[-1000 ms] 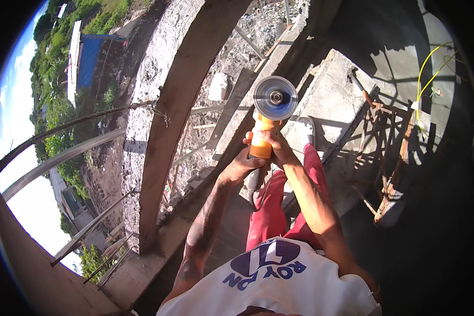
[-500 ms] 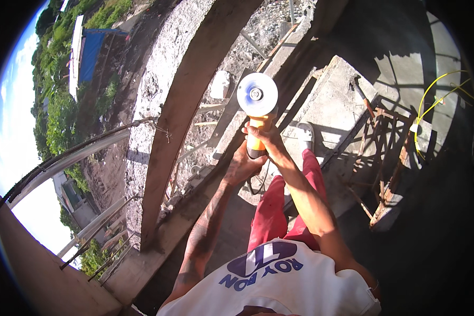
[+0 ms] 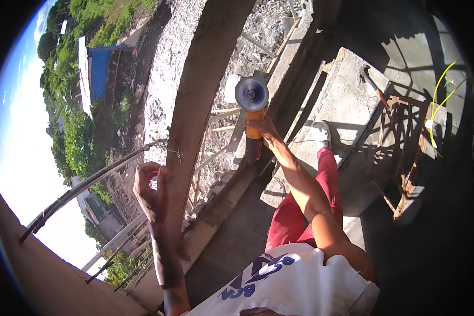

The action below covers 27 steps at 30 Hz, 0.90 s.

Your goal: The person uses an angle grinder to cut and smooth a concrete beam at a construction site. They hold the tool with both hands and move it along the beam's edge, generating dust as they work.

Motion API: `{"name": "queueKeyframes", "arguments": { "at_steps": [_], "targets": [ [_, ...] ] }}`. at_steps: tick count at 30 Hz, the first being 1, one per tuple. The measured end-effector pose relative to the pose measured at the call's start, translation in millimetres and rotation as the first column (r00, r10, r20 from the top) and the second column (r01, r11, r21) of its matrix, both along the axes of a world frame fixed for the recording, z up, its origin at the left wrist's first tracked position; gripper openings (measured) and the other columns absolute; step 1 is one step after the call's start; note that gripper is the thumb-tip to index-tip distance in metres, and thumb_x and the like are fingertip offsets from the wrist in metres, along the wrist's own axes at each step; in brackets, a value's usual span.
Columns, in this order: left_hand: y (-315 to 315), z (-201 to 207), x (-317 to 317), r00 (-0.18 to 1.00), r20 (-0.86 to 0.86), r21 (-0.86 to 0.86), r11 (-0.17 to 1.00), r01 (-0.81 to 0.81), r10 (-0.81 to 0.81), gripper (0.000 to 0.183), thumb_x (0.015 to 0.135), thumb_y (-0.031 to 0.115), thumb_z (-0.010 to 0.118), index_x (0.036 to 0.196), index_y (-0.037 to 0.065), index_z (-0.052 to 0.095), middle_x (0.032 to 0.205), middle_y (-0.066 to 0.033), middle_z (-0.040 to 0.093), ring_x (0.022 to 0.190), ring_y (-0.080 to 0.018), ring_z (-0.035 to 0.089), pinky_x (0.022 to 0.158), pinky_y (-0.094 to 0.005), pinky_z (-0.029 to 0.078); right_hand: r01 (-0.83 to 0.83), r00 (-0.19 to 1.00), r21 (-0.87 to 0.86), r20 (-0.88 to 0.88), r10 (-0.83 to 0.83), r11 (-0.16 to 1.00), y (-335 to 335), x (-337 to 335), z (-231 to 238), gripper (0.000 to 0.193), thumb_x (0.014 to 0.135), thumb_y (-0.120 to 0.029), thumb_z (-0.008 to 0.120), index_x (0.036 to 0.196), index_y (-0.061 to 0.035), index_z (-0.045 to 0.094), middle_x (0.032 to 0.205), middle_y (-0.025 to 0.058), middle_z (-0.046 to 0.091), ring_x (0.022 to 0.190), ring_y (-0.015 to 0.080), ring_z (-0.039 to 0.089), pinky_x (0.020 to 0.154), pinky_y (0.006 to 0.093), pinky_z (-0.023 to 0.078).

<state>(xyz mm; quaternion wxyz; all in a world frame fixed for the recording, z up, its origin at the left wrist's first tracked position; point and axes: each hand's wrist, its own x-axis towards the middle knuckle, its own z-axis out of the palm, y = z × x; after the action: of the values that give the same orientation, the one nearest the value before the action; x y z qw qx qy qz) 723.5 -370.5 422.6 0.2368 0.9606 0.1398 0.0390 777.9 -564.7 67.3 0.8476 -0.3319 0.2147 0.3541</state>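
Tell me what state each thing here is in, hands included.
Grinder: held; running or not, unclear.
Disc: fitted to the grinder.
Right hand: gripping the grinder.
Left hand: raised, fingers curled.
Rebar: exposed.
Metal frame: rusty.
Yellow cable: bent in curves.

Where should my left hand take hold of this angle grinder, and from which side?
Probably its dark rear body, from your left: that elongated section is uncovered and points away from the disc, while your right hand wraps the yellow part.
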Motion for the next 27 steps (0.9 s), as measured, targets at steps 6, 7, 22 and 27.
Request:
{"name": "queueKeyframes", "arguments": {
  "at_steps": [6, 7, 22, 27],
  "targets": [
    [25.1, -76.9, 197.9, 0.995, 0.086, 0.195, 0.979, -0.057, 0.04, 0.059, 0.097, 0.044, 0.062, 0.134, -0.001, 0.052, 0.132, -0.0194, 0.058, 0.126, -0.0336, 0.054, 0.106, -0.0475, 0.043, -0.006, 0.985, -0.219, 0.169, 0.044, 0.976, 21.7, 28.2, -3.0, 0.036, 0.082, -0.015, 0.079, 0.112, -0.0035, 0.064, 0.095, 0.0041, 0.068, 0.084, 0.0134, 0.066, 0.076, 0.0326, 0.055],
    [33.6, -94.7, 226.1, 0.997, 0.066, 0.228, 0.974, 0.01, -0.026, 0.064, 0.098, 0.05, 0.058, 0.135, -0.002, 0.05, 0.134, -0.0212, 0.056, 0.128, -0.0361, 0.052, 0.107, -0.048, 0.041, -0.033, 0.994, -0.195, 0.096, 0.053, 0.98, 22.6, 31.2, -2.5, 0.045, 0.078, -0.017, 0.085, 0.116, -0.002, 0.065, 0.105, 0.0066, 0.07, 0.093, 0.0145, 0.067, 0.082, 0.031, 0.055],
    [29.5, -127.4, 260.0, 0.999, 0.053, 0.218, 0.976, -0.01, -0.002, 0.066, 0.102, 0.057, 0.039, 0.125, -0.003, 0.057, 0.115, -0.0257, 0.063, 0.109, -0.0406, 0.06, 0.096, -0.0466, 0.043, 0.045, 0.999, -0.22, -0.003, -0.047, 0.974, 55.8, 31.0, 10.0, 0.036, 0.08, -0.019, 0.08, 0.11, -0.0015, 0.067, 0.095, 0.0042, 0.07, 0.085, 0.0127, 0.068, 0.073, 0.0299, 0.054],
    [28.6, -128.6, 260.8, 0.998, 0.058, 0.208, 0.978, -0.028, 0.016, 0.069, 0.1, 0.06, 0.04, 0.127, -0.001, 0.057, 0.115, -0.024, 0.065, 0.109, -0.0385, 0.061, 0.096, -0.0466, 0.044, 0.08, 0.995, -0.274, 0.071, -0.063, 0.958, 59.4, 37.7, -3.3, 0.039, 0.08, -0.02, 0.081, 0.11, -0.0002, 0.067, 0.098, 0.0064, 0.071, 0.087, 0.0141, 0.068, 0.076, 0.0312, 0.055]
  ]
}}
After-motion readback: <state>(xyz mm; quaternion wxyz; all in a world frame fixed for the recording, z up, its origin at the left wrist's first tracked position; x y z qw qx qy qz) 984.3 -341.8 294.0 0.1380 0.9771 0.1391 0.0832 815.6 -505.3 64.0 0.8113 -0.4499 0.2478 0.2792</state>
